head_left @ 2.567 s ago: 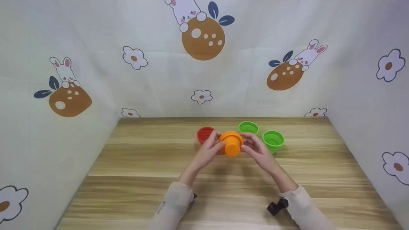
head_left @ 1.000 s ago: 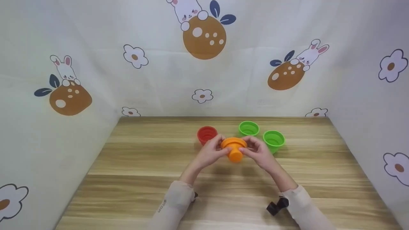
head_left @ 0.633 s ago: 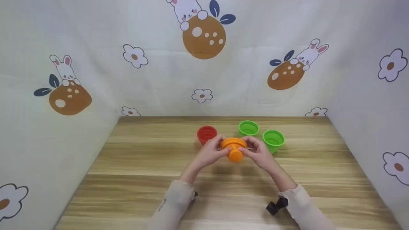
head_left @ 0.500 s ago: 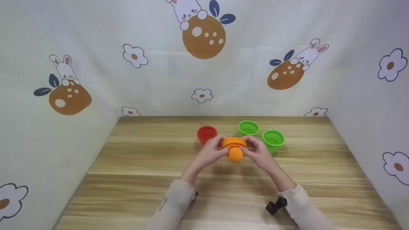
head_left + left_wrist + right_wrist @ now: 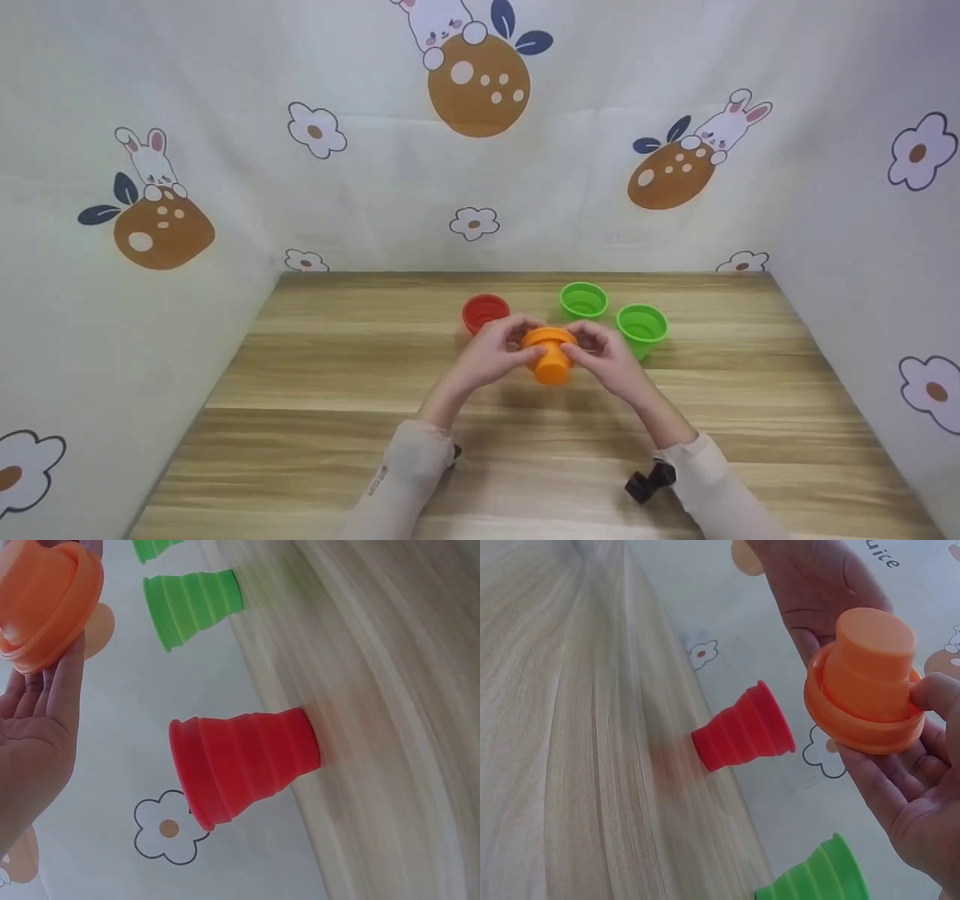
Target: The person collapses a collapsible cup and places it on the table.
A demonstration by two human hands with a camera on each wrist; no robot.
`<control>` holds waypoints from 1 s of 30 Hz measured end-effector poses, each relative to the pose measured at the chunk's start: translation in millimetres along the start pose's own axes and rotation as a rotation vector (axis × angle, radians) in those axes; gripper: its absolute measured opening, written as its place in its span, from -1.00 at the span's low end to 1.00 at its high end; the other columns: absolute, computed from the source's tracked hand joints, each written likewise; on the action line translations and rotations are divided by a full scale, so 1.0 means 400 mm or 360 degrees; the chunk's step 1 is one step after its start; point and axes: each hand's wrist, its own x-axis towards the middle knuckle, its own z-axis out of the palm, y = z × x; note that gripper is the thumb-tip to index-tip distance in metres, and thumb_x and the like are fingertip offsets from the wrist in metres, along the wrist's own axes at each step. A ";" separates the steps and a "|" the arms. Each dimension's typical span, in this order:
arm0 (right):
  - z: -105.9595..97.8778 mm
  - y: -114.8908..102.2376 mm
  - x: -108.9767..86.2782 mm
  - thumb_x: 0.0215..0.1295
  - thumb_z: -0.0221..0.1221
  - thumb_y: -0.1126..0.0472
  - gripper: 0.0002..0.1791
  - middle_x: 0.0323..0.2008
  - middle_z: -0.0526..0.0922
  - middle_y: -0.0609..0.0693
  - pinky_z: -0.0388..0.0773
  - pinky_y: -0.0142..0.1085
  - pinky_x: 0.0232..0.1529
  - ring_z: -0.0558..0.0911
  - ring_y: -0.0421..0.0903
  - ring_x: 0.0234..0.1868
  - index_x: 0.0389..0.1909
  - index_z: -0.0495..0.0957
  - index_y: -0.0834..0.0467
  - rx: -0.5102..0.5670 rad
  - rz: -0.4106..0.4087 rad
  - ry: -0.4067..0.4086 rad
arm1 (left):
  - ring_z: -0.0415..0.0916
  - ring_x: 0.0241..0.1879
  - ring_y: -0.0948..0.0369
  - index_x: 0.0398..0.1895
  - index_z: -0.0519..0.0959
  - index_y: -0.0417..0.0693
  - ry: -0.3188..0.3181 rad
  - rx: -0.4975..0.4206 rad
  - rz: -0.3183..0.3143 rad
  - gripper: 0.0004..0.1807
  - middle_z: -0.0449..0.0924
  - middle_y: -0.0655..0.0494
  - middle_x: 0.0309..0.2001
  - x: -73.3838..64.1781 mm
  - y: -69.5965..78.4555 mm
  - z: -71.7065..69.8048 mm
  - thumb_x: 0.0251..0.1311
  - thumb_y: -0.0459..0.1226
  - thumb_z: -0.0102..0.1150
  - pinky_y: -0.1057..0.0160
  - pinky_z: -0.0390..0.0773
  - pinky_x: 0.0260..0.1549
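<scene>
An orange collapsible cup (image 5: 552, 361), partly folded, is held above the table between both hands, its narrow base facing the head camera. My left hand (image 5: 491, 354) grips its left side, the thumb on the narrow part and the fingers around the wide rim. On the opposite side my right hand (image 5: 611, 360) grips it in the same way. The right wrist view shows the cup's base (image 5: 875, 631) standing out of the folded rim, with the right thumb pressing beside it. Behind the left hand stands a red collapsible cup (image 5: 484, 309), extended and upright, partly hidden in the head view.
Two extended green cups stand behind and right of the hands, one farther back (image 5: 583, 300) and one nearer (image 5: 642, 327). The wooden table (image 5: 322, 375) meets a printed cloth (image 5: 375, 187) at its back and sides. A black device (image 5: 649, 481) sits at the right wrist.
The orange cup has come slightly nearer the body since the first frame. Its base tipped upward toward the camera, then tilted down again. Both hands kept hold; the other cups stayed put.
</scene>
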 end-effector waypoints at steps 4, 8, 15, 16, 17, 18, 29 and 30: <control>-0.004 -0.004 -0.004 0.40 0.15 0.33 -0.65 -0.14 0.67 -0.20 0.69 -0.42 -0.14 0.68 -0.30 -0.16 0.06 0.46 0.52 -0.0020 -0.0026 -0.0031 | 0.58 -0.07 0.17 0.10 0.54 -0.15 -0.0024 0.0036 -0.0017 -0.63 0.64 -0.03 0.02 0.001 0.011 0.001 0.27 -0.23 0.29 0.23 0.68 -0.01; -0.007 -0.005 -0.006 0.37 0.18 0.32 -0.63 -0.08 0.63 -0.14 0.67 -0.43 -0.08 0.65 -0.29 -0.07 0.10 0.46 0.46 -0.0078 -0.0042 -0.0077 | 0.54 -0.07 0.17 0.06 0.53 -0.17 -0.0024 0.0086 0.0017 -0.68 0.63 -0.04 0.01 0.001 0.014 0.003 0.26 -0.33 0.26 0.25 0.67 0.02; -0.006 -0.002 -0.005 0.36 0.21 0.32 -0.64 -0.09 0.63 -0.06 0.65 -0.45 -0.18 0.64 -0.27 -0.09 0.06 0.47 0.47 -0.0116 -0.0040 -0.0082 | 0.57 -0.10 0.17 0.02 0.57 -0.14 -0.0012 0.0183 0.0003 -0.72 0.67 -0.01 -0.05 0.000 0.019 0.005 0.25 -0.34 0.26 0.20 0.68 0.02; -0.006 -0.002 -0.005 0.36 0.21 0.31 -0.64 -0.09 0.63 -0.03 0.65 -0.45 -0.17 0.64 -0.27 -0.09 0.05 0.47 0.47 -0.0135 -0.0048 -0.0072 | 0.59 -0.11 0.17 0.02 0.59 -0.15 -0.0012 0.0205 0.0000 -0.71 0.68 -0.01 -0.06 0.000 0.020 0.004 0.25 -0.33 0.27 0.21 0.68 0.00; -0.005 -0.002 -0.006 0.36 0.22 0.30 -0.64 -0.08 0.64 0.01 0.65 -0.45 -0.16 0.64 -0.28 -0.08 0.04 0.48 0.47 -0.0151 -0.0052 -0.0062 | 0.61 -0.12 0.18 0.03 0.60 -0.15 -0.0013 0.0233 -0.0004 -0.71 0.70 0.00 -0.07 0.001 0.020 0.003 0.24 -0.31 0.28 0.23 0.69 -0.01; -0.004 -0.002 -0.005 0.36 0.22 0.29 -0.64 -0.08 0.64 0.04 0.65 -0.45 -0.15 0.64 -0.27 -0.07 0.04 0.49 0.47 -0.0161 -0.0051 -0.0052 | 0.62 -0.13 0.18 0.03 0.62 -0.16 -0.0012 0.0262 -0.0004 -0.70 0.71 0.00 -0.08 0.001 0.021 0.002 0.23 -0.31 0.29 0.24 0.69 -0.04; -0.013 0.005 -0.013 0.37 0.15 0.39 -0.55 0.07 0.61 -0.01 0.56 -0.47 0.13 0.60 -0.32 0.07 0.21 0.38 0.49 -0.0065 -0.0143 -0.0162 | 0.67 -0.21 0.24 -0.02 0.67 -0.15 0.0029 0.0433 -0.0027 -0.73 0.74 0.03 -0.13 -0.002 0.026 -0.014 0.22 -0.29 0.29 0.33 0.70 -0.12; -0.015 0.006 -0.014 0.37 0.15 0.39 -0.54 0.07 0.61 -0.07 0.55 -0.47 0.15 0.60 -0.32 0.08 0.22 0.36 0.50 -0.0047 -0.0156 -0.0181 | 0.67 -0.20 0.23 -0.02 0.67 -0.15 0.0028 0.0433 -0.0028 -0.73 0.74 0.03 -0.12 -0.003 0.026 -0.014 0.23 -0.29 0.28 0.32 0.70 -0.11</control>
